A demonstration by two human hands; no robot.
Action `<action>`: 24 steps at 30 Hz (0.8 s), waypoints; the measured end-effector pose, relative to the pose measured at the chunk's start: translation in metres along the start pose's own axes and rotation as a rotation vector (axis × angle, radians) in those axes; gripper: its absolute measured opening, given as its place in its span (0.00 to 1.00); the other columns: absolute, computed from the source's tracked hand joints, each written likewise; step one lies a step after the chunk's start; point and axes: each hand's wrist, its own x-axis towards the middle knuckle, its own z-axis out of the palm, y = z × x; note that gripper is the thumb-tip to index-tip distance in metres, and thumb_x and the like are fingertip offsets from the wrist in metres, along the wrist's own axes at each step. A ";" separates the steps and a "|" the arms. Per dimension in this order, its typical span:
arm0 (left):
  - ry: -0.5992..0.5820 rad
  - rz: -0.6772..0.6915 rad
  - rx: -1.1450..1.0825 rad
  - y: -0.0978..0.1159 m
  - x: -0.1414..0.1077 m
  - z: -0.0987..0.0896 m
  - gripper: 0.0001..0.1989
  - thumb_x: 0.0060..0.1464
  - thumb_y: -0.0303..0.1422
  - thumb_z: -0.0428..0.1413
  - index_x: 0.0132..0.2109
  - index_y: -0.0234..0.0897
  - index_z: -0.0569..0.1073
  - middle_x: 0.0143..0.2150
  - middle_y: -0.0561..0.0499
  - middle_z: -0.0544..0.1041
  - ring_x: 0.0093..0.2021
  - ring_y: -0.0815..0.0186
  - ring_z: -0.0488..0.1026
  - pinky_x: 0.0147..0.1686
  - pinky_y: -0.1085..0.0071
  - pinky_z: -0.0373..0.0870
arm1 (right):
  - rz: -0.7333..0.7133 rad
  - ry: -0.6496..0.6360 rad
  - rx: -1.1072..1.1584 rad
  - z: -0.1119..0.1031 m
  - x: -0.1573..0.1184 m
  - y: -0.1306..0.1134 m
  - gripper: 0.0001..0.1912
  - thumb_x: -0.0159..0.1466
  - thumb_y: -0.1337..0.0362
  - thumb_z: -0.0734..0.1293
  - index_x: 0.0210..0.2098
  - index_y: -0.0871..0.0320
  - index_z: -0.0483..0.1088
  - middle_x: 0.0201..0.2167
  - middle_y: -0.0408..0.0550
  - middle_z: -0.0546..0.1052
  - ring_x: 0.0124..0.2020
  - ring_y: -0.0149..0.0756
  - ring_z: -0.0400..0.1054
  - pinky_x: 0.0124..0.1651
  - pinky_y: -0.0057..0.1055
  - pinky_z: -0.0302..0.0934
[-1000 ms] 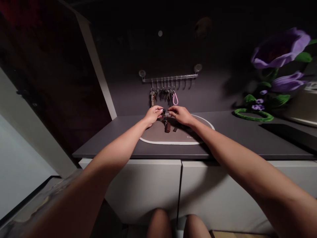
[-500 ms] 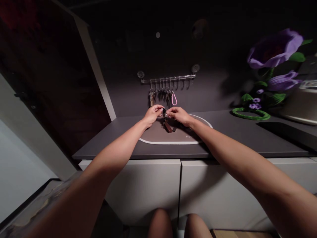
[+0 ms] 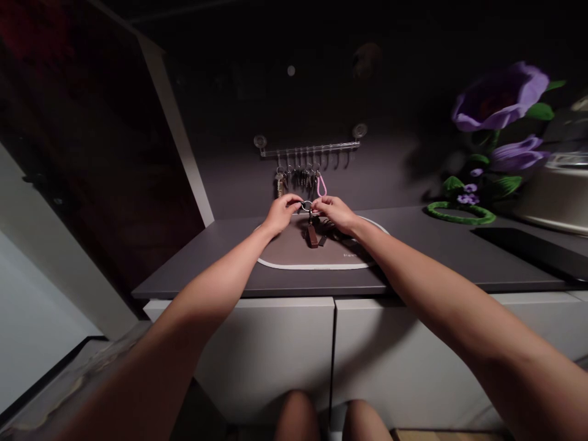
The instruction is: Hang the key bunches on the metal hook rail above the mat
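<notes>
Between my hands, above the brown mat, is a metal key ring (image 3: 307, 206). My left hand (image 3: 281, 213) pinches its left side, where a small dark piece shows at the fingertips. My right hand (image 3: 334, 212) pinches the ring's right side. From the ring hangs a brown key fob (image 3: 313, 235), with its lower end over the mat (image 3: 285, 254); a small dark flat piece (image 3: 323, 241) is just to its right. Behind my hands, several keys (image 3: 303, 176) and a pink loop strap (image 3: 322, 185) hang from a clear hook rail (image 3: 312, 149) on the wall.
The dark countertop (image 3: 184, 260) runs above white cabinet doors (image 3: 266, 349). To the right stand a purple flower decoration (image 3: 519, 153) with a green ring base (image 3: 462, 212), a beige rounded object (image 3: 551, 190) and a dark flat object (image 3: 537, 251). A dark door (image 3: 92, 153) is at left.
The key ring now shows as an open circle stretched between my fingertips, and the brown fob hangs more upright. The whole view has shifted slightly.
</notes>
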 end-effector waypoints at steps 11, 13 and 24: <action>0.010 0.220 0.455 0.008 -0.004 -0.004 0.06 0.50 0.29 0.56 0.37 0.38 0.76 0.38 0.49 0.78 0.41 0.65 0.71 0.44 0.67 0.64 | -0.129 0.042 -0.077 -0.005 0.007 0.004 0.11 0.52 0.57 0.65 0.26 0.60 0.64 0.23 0.41 0.66 0.26 0.26 0.57 0.34 0.27 0.54; -0.007 0.230 0.468 0.007 -0.004 -0.003 0.07 0.49 0.30 0.57 0.37 0.39 0.76 0.38 0.49 0.78 0.41 0.64 0.70 0.44 0.66 0.64 | -0.157 0.052 -0.101 -0.006 0.007 0.003 0.14 0.52 0.55 0.65 0.27 0.60 0.64 0.23 0.41 0.66 0.27 0.26 0.57 0.34 0.27 0.54; -0.040 0.227 0.500 0.009 -0.008 0.003 0.12 0.56 0.34 0.48 0.40 0.37 0.75 0.37 0.46 0.76 0.40 0.62 0.69 0.42 0.67 0.62 | -0.236 0.119 -0.175 -0.011 0.006 0.002 0.13 0.54 0.54 0.64 0.29 0.59 0.64 0.25 0.41 0.66 0.27 0.27 0.57 0.34 0.27 0.54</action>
